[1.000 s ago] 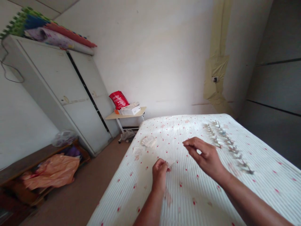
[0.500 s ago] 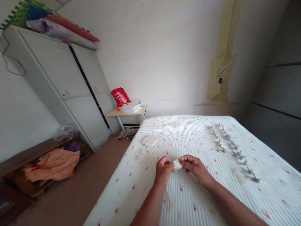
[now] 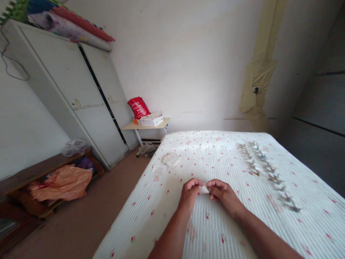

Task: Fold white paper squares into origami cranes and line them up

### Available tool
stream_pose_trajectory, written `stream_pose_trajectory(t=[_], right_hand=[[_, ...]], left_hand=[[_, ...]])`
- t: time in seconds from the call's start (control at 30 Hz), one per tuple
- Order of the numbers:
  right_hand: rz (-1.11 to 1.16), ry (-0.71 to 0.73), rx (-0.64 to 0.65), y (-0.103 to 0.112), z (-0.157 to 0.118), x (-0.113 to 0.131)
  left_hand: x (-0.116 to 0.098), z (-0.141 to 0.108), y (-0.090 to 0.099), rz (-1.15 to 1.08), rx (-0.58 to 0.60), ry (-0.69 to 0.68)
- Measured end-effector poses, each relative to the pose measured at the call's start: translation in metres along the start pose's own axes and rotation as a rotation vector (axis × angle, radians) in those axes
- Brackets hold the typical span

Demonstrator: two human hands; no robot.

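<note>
— What surrounds the mattress (image 3: 215, 166)?
— Above it I see the left hand (image 3: 189, 192) and right hand (image 3: 223, 194) pinching a small white paper (image 3: 204, 189); loose papers (image 3: 171, 160) lie on its left, small objects (image 3: 275, 178) on its right, a table (image 3: 128, 126) past its far-left corner.

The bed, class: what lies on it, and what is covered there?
On the bed lie a paper pile, a slip and rows of small objects. The left hand and right hand pinch folded paper. Whatever is under the pile is hidden.
</note>
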State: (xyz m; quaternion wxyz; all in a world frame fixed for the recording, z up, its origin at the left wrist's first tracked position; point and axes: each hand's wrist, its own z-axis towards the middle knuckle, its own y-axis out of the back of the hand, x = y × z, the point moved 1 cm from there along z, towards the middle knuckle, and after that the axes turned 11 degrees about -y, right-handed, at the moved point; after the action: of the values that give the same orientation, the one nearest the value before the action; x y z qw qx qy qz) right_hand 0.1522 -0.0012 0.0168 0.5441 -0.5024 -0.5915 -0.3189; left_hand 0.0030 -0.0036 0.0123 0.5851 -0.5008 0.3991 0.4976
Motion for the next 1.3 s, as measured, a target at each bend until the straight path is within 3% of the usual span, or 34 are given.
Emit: stream_pose_trajectory(t=[0.63, 0.97, 1.3], right_hand=[[0.291, 0.008, 0.124, -0.002, -0.006, 0.004], [0.301, 0.019, 0.136, -0.005, -0.010, 0.009], [0.216, 0.041, 0.103, -0.005, -0.010, 0.008]], left_hand=[[0.000, -0.009, 0.000, -0.304, 0.063, -0.018], [0.011, -0.009, 0.003, -0.258, 0.040, -0.038], [0.000, -0.012, 0.000, -0.169, 0.004, -0.044]])
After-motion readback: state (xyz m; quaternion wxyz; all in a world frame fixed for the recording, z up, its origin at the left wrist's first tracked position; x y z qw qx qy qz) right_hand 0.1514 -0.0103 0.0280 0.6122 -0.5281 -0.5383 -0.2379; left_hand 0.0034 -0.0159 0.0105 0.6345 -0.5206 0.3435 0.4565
